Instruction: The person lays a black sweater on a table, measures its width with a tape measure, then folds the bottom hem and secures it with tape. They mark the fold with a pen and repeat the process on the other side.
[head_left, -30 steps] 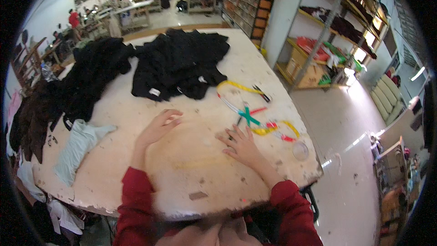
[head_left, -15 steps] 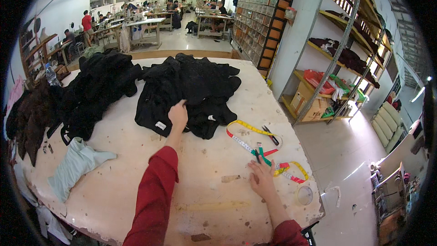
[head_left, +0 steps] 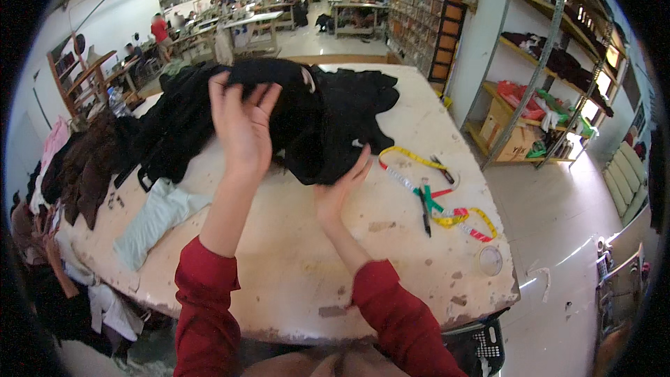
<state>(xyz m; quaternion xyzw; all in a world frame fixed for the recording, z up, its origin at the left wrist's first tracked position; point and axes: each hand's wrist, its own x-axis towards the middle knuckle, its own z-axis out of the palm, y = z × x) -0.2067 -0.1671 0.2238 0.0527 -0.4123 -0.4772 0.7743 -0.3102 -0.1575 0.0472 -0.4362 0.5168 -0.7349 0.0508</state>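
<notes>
A heap of black garments [head_left: 363, 101] lies across the far part of the table, with one garment [head_left: 307, 129] folded upward near its middle. My left hand [head_left: 241, 132] is raised against this garment, palm toward me and fingers spread, slightly blurred. At the garment's near lower edge, my right hand [head_left: 342, 188] holds the cloth close to a small white label [head_left: 358, 144]; part of its grip is hidden by the fabric. Right of it lie a black pen [head_left: 425, 215], a multicoloured measuring tape [head_left: 460, 215] and a dark pointed tool [head_left: 442, 169].
A pale green cloth [head_left: 157, 220] and brown garments [head_left: 91, 174] lie on the left. A clear roll of tape [head_left: 490, 260] sits near the right edge. Metal shelving [head_left: 544, 63] stands beyond on the right. People work at tables in the background; another person's arm [head_left: 59, 265] shows low left.
My left hand has risen and turned palm-up as the garment's near side folded upward. My right hand has left the pen and moved left to the garment. The whole view has shifted.
</notes>
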